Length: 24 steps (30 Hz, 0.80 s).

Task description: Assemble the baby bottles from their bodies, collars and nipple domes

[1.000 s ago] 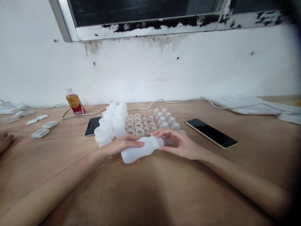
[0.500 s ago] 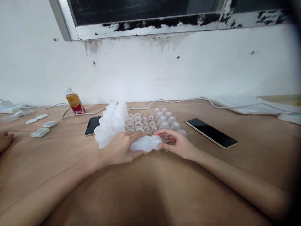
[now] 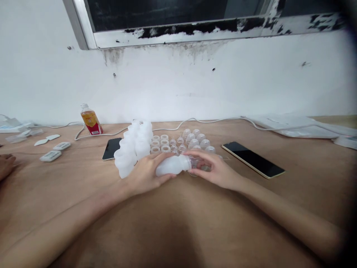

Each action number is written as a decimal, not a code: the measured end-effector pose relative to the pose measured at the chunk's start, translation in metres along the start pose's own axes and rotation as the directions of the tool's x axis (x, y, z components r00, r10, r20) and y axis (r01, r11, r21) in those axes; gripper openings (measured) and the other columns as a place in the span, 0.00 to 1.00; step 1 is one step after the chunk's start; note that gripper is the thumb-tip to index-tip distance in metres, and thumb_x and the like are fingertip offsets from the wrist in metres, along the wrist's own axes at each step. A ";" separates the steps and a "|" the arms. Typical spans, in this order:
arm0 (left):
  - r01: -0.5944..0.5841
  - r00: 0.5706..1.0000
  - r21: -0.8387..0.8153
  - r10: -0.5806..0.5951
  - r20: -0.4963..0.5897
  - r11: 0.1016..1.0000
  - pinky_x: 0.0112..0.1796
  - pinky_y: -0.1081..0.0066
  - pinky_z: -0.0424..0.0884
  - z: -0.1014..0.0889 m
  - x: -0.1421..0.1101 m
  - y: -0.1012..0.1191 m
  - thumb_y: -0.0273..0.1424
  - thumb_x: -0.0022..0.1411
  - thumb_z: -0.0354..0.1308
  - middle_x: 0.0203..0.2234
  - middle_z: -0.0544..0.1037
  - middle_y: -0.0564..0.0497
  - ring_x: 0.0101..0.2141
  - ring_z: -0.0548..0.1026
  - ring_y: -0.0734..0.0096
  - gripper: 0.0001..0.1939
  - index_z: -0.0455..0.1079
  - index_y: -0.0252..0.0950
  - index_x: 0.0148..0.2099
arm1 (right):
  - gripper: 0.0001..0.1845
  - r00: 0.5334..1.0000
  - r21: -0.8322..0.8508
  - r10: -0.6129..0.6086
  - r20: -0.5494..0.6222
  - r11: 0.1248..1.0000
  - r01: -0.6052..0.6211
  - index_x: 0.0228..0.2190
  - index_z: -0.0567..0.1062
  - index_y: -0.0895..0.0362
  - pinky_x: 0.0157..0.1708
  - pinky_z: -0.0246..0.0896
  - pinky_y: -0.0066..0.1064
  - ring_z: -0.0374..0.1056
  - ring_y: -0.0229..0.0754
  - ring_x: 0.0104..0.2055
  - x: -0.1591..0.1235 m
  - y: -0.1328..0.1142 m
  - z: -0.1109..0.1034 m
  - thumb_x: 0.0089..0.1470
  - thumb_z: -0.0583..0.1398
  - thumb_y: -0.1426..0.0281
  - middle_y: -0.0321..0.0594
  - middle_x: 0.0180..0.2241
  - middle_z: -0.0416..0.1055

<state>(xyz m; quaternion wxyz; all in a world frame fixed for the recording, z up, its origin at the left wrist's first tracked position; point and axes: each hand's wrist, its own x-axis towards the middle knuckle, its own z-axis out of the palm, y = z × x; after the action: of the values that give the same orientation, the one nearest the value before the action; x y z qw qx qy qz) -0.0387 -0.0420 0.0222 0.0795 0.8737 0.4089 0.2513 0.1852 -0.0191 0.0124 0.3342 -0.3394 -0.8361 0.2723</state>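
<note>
My left hand [image 3: 147, 172] is wrapped round a frosted white baby bottle [image 3: 170, 166], which lies on its side above the table with its neck to the right. Against the neck end, my right hand [image 3: 213, 168] grips a clear dome cap [image 3: 194, 162] between thumb and fingers. Whether the cap is seated on the neck I cannot tell. Just behind the hands stand rows of white collar rings [image 3: 165, 143], clear bottle nipples [image 3: 181, 140] and more clear domes [image 3: 205, 143], the nearest partly hidden by my fingers.
Several frosted bottles [image 3: 142, 139] stand left of the rings. Phones lie on the left [image 3: 111, 148] and right [image 3: 252, 159]. A drink bottle [image 3: 92, 120], white cable [image 3: 217, 119], small digital devices [image 3: 51, 156] and plastic bags [image 3: 290, 126] are farther out. Another person's hand [image 3: 6, 165] rests at the left edge.
The clear dome cap now shows at the bottle's neck in my right hand, whose fingers have opened wider round it. My left hand keeps its hold; the whole view has shifted slightly.
</note>
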 end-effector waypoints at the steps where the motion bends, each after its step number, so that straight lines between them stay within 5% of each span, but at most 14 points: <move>1: -0.014 1.000 0.005 0.014 -0.009 1.000 0.44 0.66 0.64 0.001 0.000 -0.001 0.40 0.54 0.52 0.47 0.67 0.49 0.45 0.67 0.66 0.25 0.54 0.40 0.54 | 0.18 0.999 0.009 0.048 -0.013 0.999 -0.048 0.41 0.67 0.54 0.30 0.63 0.27 0.65 0.39 0.38 0.000 0.002 0.004 0.47 0.57 0.64 0.42 0.42 0.67; 3: -0.070 0.997 0.049 0.071 -0.028 0.996 0.45 0.66 0.63 0.003 0.000 -0.002 0.39 0.54 0.53 0.46 0.67 0.49 0.45 0.66 0.66 0.24 0.55 0.38 0.53 | 0.14 0.988 0.057 0.153 0.009 0.987 -0.153 0.31 0.71 0.58 0.25 0.61 0.26 0.65 0.34 0.25 -0.001 0.006 0.011 0.51 0.52 0.61 0.40 0.28 0.71; 6: -0.158 0.985 0.135 0.165 -0.042 0.978 0.46 0.64 0.62 0.005 0.001 -0.003 0.37 0.56 0.51 0.45 0.68 0.48 0.45 0.65 0.65 0.22 0.56 0.37 0.52 | 0.26 0.971 0.051 0.225 0.078 0.972 -0.230 0.18 0.69 0.60 0.20 0.57 0.25 0.58 0.31 0.15 -0.002 0.007 0.014 0.56 0.43 0.59 0.37 0.15 0.66; 9: -0.133 0.989 0.132 0.139 -0.041 0.982 0.45 0.65 0.64 0.006 0.001 -0.005 0.38 0.56 0.51 0.45 0.67 0.47 0.45 0.66 0.65 0.23 0.55 0.37 0.53 | 0.18 0.990 0.012 0.137 -0.016 0.990 -0.137 0.37 0.69 0.58 0.23 0.59 0.25 0.65 0.37 0.30 -0.002 0.002 0.009 0.51 0.51 0.59 0.43 0.32 0.70; 12: -0.076 0.995 0.089 0.081 -0.057 0.993 0.44 0.65 0.65 0.007 0.001 -0.008 0.40 0.54 0.52 0.47 0.66 0.46 0.45 0.66 0.65 0.26 0.53 0.37 0.54 | 0.28 0.999 -0.031 0.005 -0.042 1.000 -0.006 0.48 0.60 0.52 0.26 0.61 0.26 0.62 0.42 0.43 -0.002 -0.002 0.006 0.44 0.59 0.62 0.43 0.48 0.60; 16: -0.182 0.978 0.134 0.194 -0.082 0.974 0.45 0.66 0.64 0.009 0.001 -0.007 0.38 0.55 0.53 0.45 0.67 0.47 0.45 0.65 0.66 0.25 0.55 0.35 0.52 | 0.14 0.993 0.018 0.121 -0.014 0.993 -0.120 0.31 0.69 0.57 0.20 0.56 0.23 0.63 0.35 0.25 -0.005 -0.004 0.014 0.47 0.56 0.59 0.38 0.27 0.69; 18: -0.253 0.956 0.205 0.277 -0.097 0.945 0.44 0.66 0.64 0.012 -0.001 -0.005 0.36 0.56 0.52 0.44 0.68 0.46 0.44 0.66 0.66 0.23 0.55 0.33 0.52 | 0.18 0.970 0.162 0.242 0.029 0.956 -0.243 0.21 0.66 0.59 0.14 0.49 0.21 0.56 0.30 0.15 -0.007 -0.005 0.022 0.49 0.52 0.56 0.34 0.15 0.63; 21: -0.325 0.906 0.373 0.399 -0.141 0.869 0.41 0.65 0.65 0.015 -0.004 -0.004 0.32 0.57 0.50 0.43 0.69 0.44 0.41 0.67 0.65 0.20 0.56 0.31 0.52 | 0.27 0.884 0.438 0.439 0.161 0.771 -0.463 0.15 0.62 0.59 0.09 0.36 0.19 0.44 0.26 0.08 -0.007 -0.012 0.032 0.50 0.46 0.51 0.30 0.07 0.55; 24: -0.375 0.819 0.524 0.538 -0.198 0.765 0.41 0.63 0.64 0.017 -0.007 -0.007 0.25 0.58 0.48 0.42 0.71 0.45 0.42 0.67 0.65 0.17 0.58 0.32 0.51 | 0.30 0.727 0.592 0.536 0.429 0.440 -0.675 0.14 0.61 0.59 0.07 0.28 0.19 0.36 0.25 0.07 -0.004 -0.021 0.033 0.49 0.41 0.48 0.25 0.04 0.43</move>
<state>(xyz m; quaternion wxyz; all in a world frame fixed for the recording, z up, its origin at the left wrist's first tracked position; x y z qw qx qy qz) -0.0385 -0.0418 0.0028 -0.2662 0.8840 0.2352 0.3039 0.1546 -0.0428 0.0047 0.2418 -0.4321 -0.5078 0.7049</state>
